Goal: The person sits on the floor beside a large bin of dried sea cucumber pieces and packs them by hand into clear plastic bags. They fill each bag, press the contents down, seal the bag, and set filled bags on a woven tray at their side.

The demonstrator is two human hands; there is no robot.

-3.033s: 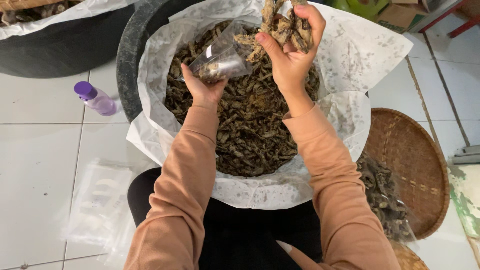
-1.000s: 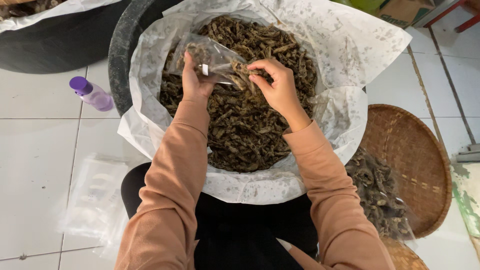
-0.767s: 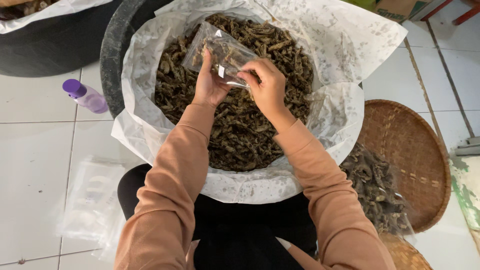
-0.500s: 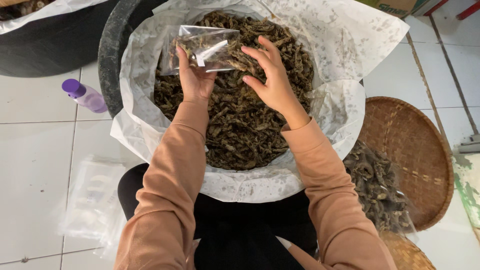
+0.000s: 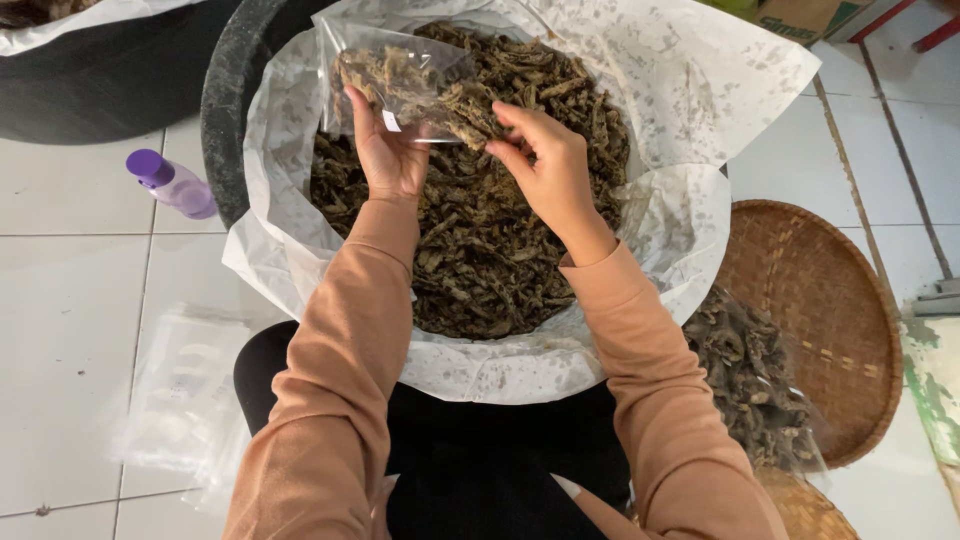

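My left hand [image 5: 388,155] holds up a small clear plastic bag [image 5: 395,78] partly filled with dried brown strips, over a black tub [image 5: 232,90] lined with white speckled paper [image 5: 700,60]. The tub is heaped with the same dried brown strips [image 5: 490,240]. My right hand [image 5: 545,165] pinches the bag's open right end, fingers on the strips that stick out of it. Both arms wear peach sleeves.
A purple-capped bottle [image 5: 170,183] lies on the white floor tiles at left. A stack of empty clear bags [image 5: 185,385] lies at lower left. A round woven tray [image 5: 820,320] at right holds a filled bag of strips [image 5: 750,375]. Another black tub [image 5: 100,70] stands at top left.
My right hand had lifted a handful of strips above the tub. It came down to the bag's mouth, and the bag now holds more strips and is held higher and flatter.
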